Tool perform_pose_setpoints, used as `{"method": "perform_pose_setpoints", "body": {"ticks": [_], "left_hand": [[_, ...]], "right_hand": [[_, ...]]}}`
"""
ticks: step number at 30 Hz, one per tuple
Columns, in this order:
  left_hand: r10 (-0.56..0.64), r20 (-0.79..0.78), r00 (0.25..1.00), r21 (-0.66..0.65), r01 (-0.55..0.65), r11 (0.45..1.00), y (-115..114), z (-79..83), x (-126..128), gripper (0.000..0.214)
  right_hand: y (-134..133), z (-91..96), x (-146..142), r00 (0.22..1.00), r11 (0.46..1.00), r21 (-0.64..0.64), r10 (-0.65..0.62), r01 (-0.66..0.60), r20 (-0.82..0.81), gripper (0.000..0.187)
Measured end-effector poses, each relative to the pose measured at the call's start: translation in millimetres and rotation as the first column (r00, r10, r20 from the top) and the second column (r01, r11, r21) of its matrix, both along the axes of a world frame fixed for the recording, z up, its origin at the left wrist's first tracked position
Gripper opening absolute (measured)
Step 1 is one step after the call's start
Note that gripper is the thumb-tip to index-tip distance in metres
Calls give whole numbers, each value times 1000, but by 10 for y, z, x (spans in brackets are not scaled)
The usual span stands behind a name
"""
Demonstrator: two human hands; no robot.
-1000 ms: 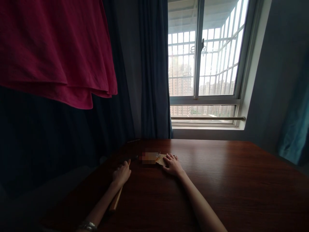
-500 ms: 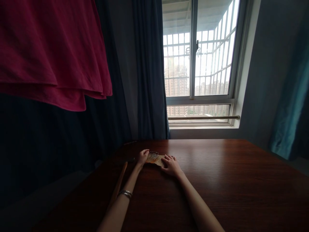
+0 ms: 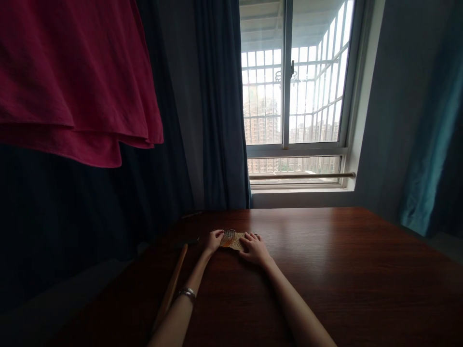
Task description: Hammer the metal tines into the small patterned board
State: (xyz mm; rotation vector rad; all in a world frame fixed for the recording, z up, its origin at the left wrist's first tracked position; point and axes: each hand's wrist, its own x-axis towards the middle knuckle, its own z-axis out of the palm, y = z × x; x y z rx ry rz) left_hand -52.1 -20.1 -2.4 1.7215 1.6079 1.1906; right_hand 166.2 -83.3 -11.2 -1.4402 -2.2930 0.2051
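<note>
A flat, pale yellow speckled piece (image 3: 235, 243) lies on the table, with a row of thin dark prongs (image 3: 229, 233) on its left part and an orange-brown patch below them. I cannot tell its exact kind. My left hand (image 3: 214, 240) is closed at its left end, thumb and fingers pinched together there. My right hand (image 3: 255, 249) rests on its right part, palm down with fingers stretched out, covering that end. Left of my left forearm lies a hammer-like tool with a wooden handle (image 3: 172, 282) and a dark head (image 3: 187, 242).
The brown wooden table (image 3: 325, 270) reaches towards a barred window (image 3: 289, 96). A thin dark item (image 3: 191, 214) lies at its far left edge. A magenta cloth (image 3: 79, 86) hangs at upper left before dark blue curtains (image 3: 224, 120). Another curtain (image 3: 423, 183) hangs at right.
My view has turned slightly, shifting the scene a little to the left. My left hand has lowered a little at the piece's left end. My right hand stays on the right part.
</note>
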Motion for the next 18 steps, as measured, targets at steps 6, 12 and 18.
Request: {"method": "perform_pose_setpoints", "body": {"ticks": [6, 12, 18], "left_hand": [[48, -114, 992, 26, -45, 999, -50, 36, 15, 23], [54, -168, 984, 85, -40, 996, -53, 3, 21, 20], [139, -188, 972, 109, -120, 987, -35, -38, 39, 22]], "right_hand": [[-16, 14, 4, 1000, 1000, 0, -7, 7, 10, 63], [-35, 30, 10, 1000, 1000, 11, 5, -5, 15, 62], [-10, -14, 13, 1000, 999, 33, 8, -8, 11, 62]]}}
